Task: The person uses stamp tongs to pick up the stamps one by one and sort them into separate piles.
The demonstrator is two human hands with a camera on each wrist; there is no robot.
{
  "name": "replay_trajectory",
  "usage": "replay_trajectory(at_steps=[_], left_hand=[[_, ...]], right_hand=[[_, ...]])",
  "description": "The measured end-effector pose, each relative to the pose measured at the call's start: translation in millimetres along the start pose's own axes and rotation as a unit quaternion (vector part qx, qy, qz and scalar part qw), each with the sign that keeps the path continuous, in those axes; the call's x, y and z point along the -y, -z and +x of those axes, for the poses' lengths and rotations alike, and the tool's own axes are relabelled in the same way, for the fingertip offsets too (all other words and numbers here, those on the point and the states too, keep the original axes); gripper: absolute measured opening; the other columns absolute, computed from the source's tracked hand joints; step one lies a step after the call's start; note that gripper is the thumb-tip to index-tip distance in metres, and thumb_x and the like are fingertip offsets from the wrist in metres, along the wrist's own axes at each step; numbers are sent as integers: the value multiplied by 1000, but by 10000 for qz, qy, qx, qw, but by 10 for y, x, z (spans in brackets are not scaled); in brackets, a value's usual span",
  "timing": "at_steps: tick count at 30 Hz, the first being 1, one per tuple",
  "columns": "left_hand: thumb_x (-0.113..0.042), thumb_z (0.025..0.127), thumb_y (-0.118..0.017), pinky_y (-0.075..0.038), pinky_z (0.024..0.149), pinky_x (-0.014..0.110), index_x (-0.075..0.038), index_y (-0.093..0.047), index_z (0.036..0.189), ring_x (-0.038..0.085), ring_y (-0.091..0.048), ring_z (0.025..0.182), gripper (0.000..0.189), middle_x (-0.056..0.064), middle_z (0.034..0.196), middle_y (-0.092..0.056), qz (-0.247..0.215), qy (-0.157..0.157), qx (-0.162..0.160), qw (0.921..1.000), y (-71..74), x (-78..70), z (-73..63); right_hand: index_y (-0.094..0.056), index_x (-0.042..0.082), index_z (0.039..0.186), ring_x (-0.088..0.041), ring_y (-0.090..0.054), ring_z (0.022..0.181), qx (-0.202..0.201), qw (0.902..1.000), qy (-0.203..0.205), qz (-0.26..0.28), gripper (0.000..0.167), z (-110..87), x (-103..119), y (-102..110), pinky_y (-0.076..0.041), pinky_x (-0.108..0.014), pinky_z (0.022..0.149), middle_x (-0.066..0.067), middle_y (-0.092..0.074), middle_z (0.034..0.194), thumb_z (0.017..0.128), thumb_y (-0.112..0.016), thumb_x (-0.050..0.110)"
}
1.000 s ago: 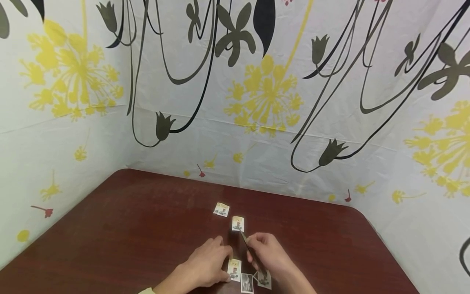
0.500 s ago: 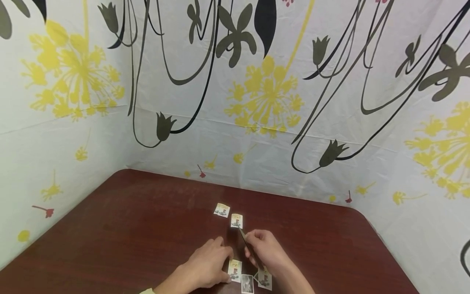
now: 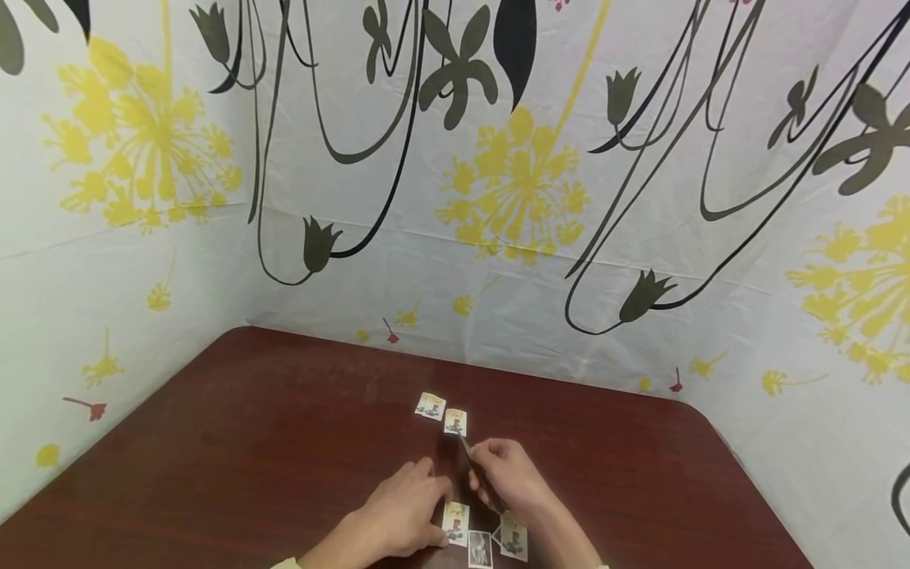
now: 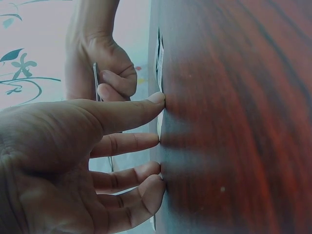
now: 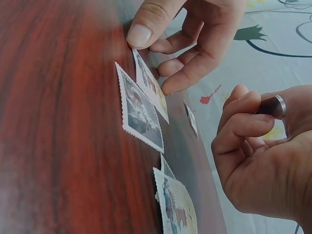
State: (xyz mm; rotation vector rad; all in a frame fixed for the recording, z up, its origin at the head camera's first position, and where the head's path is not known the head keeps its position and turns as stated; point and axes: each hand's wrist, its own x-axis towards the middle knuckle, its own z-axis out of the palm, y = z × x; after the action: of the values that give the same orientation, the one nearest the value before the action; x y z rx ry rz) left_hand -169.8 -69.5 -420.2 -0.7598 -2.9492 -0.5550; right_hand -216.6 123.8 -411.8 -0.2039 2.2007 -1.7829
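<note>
In the head view my right hand [image 3: 510, 478] grips dark metal tweezers [image 3: 476, 468]. At their tip a small yellow-and-white stamp [image 3: 456, 419] is pinched or touched, just short of the far stamps [image 3: 430, 405]. My left hand [image 3: 401, 506] rests on the table beside a yellowish stamp [image 3: 456, 518]. The right wrist view has its thumb and one fingertip at that stamp's edges, the fingers only slightly bent. Right of it lie a dark picture stamp [image 5: 140, 112] and another yellowish stamp [image 5: 178, 209], which partly covers one more.
A glossy red-brown table [image 3: 284, 419] bears all the stamps. Floral cloth [image 3: 398, 197] hangs behind it and along both sides. The table's far edge runs a short way beyond the far stamps.
My right hand has moved slightly forward and left, and the stamp at the tweezers' tip has come closer to the far stamps. The left hand stays in place.
</note>
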Motion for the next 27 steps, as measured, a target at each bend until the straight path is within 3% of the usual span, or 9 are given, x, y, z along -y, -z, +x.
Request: replay_trajectory(at_steps=[27], left_hand=[[-35, 70, -95, -50, 66, 32, -23, -73, 97, 16, -53, 85, 37, -4, 95, -54, 7, 39, 7, 10000, 6, -7, 0]], right_hand=[[-63, -8, 105, -7, -46, 47, -160, 9999, -65, -9, 24, 194, 7, -44, -37, -22, 45, 2, -58, 62, 101, -49, 12]])
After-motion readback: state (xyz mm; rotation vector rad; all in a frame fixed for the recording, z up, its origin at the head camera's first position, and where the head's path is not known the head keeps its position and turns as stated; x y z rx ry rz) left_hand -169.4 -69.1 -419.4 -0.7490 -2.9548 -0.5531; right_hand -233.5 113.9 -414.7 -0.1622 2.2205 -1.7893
